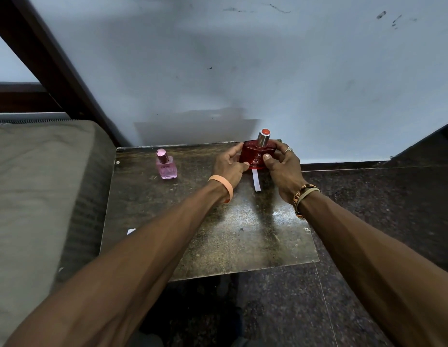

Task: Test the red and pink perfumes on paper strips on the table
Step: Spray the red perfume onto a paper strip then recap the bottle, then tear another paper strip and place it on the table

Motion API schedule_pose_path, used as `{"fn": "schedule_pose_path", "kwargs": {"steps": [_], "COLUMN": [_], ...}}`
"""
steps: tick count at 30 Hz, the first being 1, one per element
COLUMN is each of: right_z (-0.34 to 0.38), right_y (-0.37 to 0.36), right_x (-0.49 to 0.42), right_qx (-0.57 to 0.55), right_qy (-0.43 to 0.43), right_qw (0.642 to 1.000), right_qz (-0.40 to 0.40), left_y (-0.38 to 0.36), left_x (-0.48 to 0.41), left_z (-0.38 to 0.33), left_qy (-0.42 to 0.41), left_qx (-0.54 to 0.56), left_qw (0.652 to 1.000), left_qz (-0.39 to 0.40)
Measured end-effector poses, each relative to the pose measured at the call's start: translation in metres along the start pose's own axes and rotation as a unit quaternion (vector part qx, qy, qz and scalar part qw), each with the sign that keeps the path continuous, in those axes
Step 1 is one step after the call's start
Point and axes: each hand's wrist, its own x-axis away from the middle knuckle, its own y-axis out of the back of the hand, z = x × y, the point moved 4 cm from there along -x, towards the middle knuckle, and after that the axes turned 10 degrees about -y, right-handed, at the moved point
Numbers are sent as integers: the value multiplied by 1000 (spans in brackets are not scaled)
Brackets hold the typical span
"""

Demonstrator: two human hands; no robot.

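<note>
Both hands, left hand [229,164] and right hand [280,162], have fingers pinching the red perfume [255,154] above the paper strip [256,181] at the tabletop's [218,234] far edge; still capped, it could slip and topple.

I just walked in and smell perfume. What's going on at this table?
A person holds the red perfume bottle upright in both hands, left hand and right hand, near the table's far edge. Its cap is on. A white paper strip lies just below it. The pink perfume bottle stands untouched to the left, capped.
</note>
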Motion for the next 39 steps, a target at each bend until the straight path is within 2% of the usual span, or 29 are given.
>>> {"fn": "schedule_pose_path", "kwargs": {"steps": [6, 16, 25, 29, 33, 39], "right_z": [2, 9, 64, 91, 100, 75], "right_y": [-1, 18, 19, -11, -64, -148], "right_x": [5, 41, 130, 169, 207, 240], "right_qx": [11, 98, 134, 142, 126, 140], "right_qy": [-21, -36, 64, 96, 105, 76], "right_qw": [1000, 993, 985, 984, 985, 976], "right_qz": [6, -48, -91, -41, 51, 149], "left_y": [0, 29, 69, 104, 152, 226], "left_x": [1, 37, 109, 136, 162, 199], "left_z": [0, -28, -93, -117, -121, -93], "left_qy": [3, -51, -135, -152, -154, -98], "left_qx": [-22, -156, -206, -208, -202, -231], "left_qw": [1000, 986, 969, 966, 966, 957], "left_qz": [11, 7, 16, -11, -56, -144]}}
